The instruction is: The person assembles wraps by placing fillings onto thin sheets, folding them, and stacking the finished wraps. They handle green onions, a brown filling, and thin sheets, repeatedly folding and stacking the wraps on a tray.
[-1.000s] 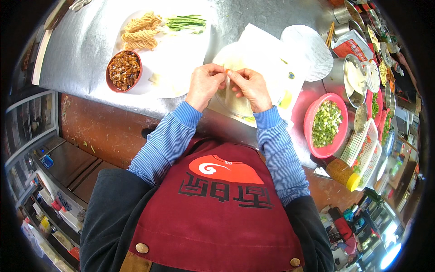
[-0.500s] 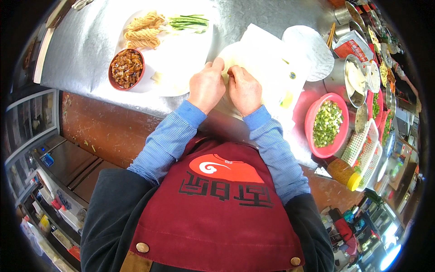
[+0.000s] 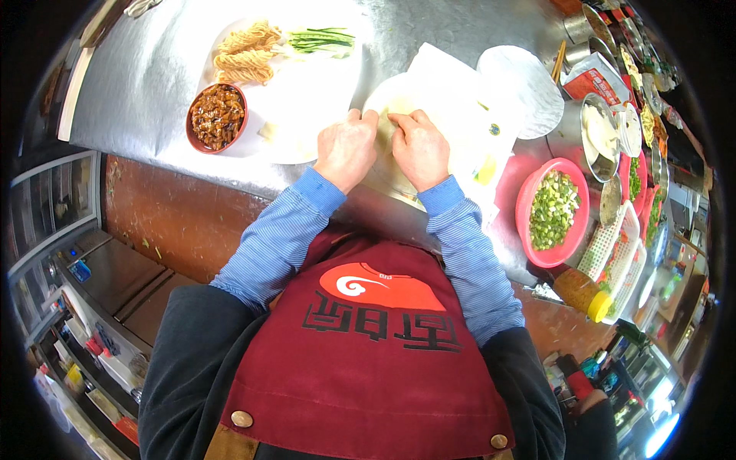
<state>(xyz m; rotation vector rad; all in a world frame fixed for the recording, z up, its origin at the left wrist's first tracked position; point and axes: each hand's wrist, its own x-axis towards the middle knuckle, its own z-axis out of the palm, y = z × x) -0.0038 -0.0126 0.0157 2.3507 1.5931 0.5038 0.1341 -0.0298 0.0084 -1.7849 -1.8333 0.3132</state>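
My left hand (image 3: 345,153) and my right hand (image 3: 422,153) are side by side over the front of the steel table. Both have curled fingers, pinching a thin pale round sheet (image 3: 398,105) that looks like dough; glare blurs its edges. Part of it shows between my hands, down to the table edge. White paper (image 3: 452,92) lies beyond my right hand. To the left, a white plate (image 3: 318,80) bears beige shredded strips (image 3: 247,54) and green cucumber-like sticks (image 3: 320,41). A red-rimmed bowl of brown saucy pieces (image 3: 218,117) sits at its left.
At the right stand a pink bowl of chopped scallion (image 3: 552,211), a steel pot with pale slices (image 3: 600,134), a white basket (image 3: 613,249) and a yellow-capped bottle (image 3: 583,291). A white round sheet (image 3: 521,90) lies farther back. Another person's dark clothing (image 3: 594,418) shows at lower right.
My hands have moved slightly apart, and more of the pale sheet shows between them near the table edge. The person at lower right has shifted. The food on the table stays put.
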